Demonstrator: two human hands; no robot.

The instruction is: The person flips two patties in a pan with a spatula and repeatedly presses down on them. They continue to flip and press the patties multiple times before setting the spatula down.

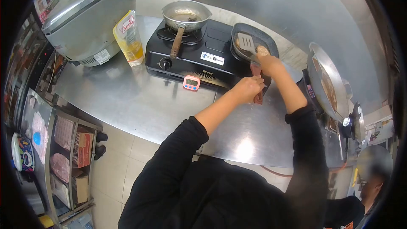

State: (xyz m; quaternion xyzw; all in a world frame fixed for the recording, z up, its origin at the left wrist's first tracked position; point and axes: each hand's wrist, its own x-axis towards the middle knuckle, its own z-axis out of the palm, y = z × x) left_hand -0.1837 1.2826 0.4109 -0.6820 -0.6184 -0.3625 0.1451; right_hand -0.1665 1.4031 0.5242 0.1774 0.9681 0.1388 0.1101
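My right hand (270, 65) is closed around the handle of a slotted spatula (246, 42). Its flat blade is over a dark square frying pan (271, 41) on the right burner. A browned piece of food (262, 50) lies in the pan, partly covered by my hand. My left hand (248, 89) grips a reddish-brown cloth or cover (258, 98) at the pan's handle; the handle itself is mostly hidden. Both hands are in front of the black two-burner gas stove (220, 44).
A saucepan (186, 15) with a wooden handle sits on the left burner. A pink timer (192, 83) stands at the stove's front, an oil pouch (129, 38) and large rice cooker (93, 21) to the left. Rightward are a wok (328, 80) and another person (360, 203).
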